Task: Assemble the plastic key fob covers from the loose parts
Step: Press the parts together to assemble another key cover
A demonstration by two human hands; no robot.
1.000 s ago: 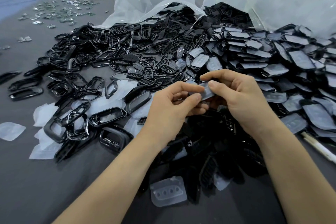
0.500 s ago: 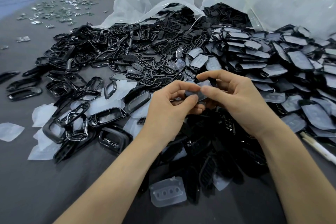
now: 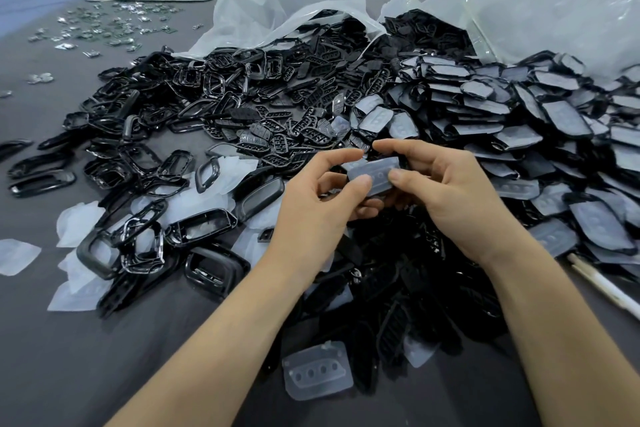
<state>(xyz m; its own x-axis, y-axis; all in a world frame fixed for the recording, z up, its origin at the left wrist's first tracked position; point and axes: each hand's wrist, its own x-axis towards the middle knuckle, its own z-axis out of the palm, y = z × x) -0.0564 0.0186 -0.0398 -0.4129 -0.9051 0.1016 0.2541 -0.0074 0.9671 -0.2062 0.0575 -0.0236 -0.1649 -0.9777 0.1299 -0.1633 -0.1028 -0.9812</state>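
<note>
Head view: both hands, left hand (image 3: 313,215) and right hand (image 3: 446,198), are pinching the translucent button pad (image 3: 375,174), long axis lying left-right between thumbs.

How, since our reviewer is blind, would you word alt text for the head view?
A person's left hand and right hand together pinch a translucent button pad above a grey table. Loose black frames are heaped on the left and stacked covers on the right, beside clear plastic bags.
</note>
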